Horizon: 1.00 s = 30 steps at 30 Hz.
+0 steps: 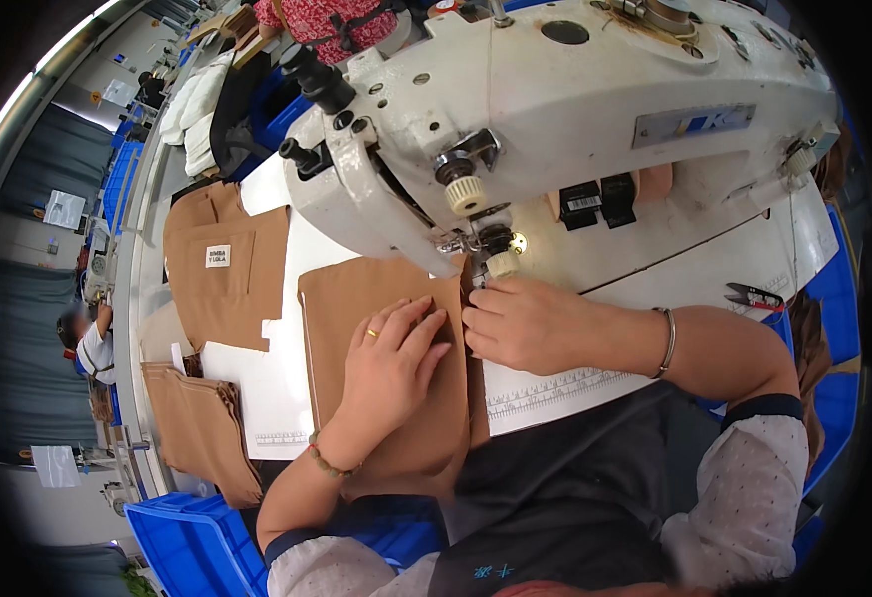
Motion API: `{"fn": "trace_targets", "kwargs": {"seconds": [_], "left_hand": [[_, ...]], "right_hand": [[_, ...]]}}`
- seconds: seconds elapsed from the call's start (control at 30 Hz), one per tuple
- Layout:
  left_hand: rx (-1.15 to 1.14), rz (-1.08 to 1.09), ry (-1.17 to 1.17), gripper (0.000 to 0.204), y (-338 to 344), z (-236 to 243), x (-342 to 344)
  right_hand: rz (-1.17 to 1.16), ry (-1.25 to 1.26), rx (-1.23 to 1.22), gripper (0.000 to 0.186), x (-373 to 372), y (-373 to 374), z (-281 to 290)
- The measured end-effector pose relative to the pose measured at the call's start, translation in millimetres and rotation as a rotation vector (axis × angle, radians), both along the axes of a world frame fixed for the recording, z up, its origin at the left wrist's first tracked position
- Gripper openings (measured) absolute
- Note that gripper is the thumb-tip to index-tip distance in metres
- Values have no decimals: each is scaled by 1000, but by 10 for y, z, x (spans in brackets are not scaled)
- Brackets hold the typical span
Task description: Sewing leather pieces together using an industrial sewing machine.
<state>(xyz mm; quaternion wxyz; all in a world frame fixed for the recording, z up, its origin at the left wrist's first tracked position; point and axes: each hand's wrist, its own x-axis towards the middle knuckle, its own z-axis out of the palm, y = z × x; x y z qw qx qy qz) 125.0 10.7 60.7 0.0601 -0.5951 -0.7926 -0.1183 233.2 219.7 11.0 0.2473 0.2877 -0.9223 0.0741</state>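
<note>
A brown fabric panel (341,298) lies on the white table of a sewing machine (545,90), its right edge running up to the needle area. My left hand (391,363) rests flat on the panel, fingers stretched out, a ring on one of them. Close below the needle area, my right hand (526,326) has its fingers bent and pressed together at the panel's right edge, a folded strip. The fingertips partly hide the fabric there. The machine head covers part of the stitching spot.
Brown pieces with a white label (217,257) lie left, above a folded brown stack (197,423). Thread snips (755,297) lie at the right. Black tags (615,199) sit under the machine arm. A blue crate (197,547) stands lower left. Other people work beyond.
</note>
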Motion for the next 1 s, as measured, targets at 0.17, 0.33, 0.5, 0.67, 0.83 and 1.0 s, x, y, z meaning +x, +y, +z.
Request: {"fn": "trace_targets", "kwargs": {"seconds": [0.17,0.33,0.5,0.67,0.83,1.0], "left_hand": [[78,8,-88,25,303,-5,-263],[203,50,-212,20,470,-133,-255],[121,150,-331,21,425,-180,-248],[260,110,-426,17,440,-159,-273],[196,47,-422,15,429,-131,-304],[280,73,-420,20,475,-192,-264]], "right_hand": [[20,5,-7,17,0,34,71],[-28,213,-70,8,2,12,126],[2,228,-99,12,-27,-11,52],[31,167,-138,18,12,-4,28],[61,225,-135,23,25,15,67],[58,75,-14,24,57,39,98]]}}
